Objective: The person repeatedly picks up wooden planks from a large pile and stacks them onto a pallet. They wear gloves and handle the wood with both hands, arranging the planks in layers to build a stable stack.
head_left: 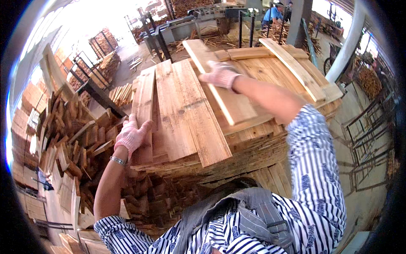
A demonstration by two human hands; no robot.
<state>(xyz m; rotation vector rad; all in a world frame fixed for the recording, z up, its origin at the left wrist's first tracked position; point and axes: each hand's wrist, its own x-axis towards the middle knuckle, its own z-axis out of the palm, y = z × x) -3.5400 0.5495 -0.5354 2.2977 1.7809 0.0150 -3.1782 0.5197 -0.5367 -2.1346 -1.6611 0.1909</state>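
Observation:
My left hand [132, 136], in a pink-and-white knit glove, grips the left edge of a narrow wooden board [144, 95], its thumb on top and some fingers hidden at the side. My right hand [221, 76], gloved alike and slightly blurred, is closed on the edge of a pale wooden board [198, 54] that slants across the stack. Between my hands, two rough boards, a wide one [169, 106] and a knotty one [198, 110], lie side by side. All rest on a tall stack of planks [253, 146].
A heap of short offcuts [80, 139] rises at my left. Another pale board [292, 70] lies on the stack's right side. Dark metal posts [163, 42] stand beyond, near a machine [186, 29]. A person in blue [272, 15] is far back. Metal racks [368, 139] stand at right.

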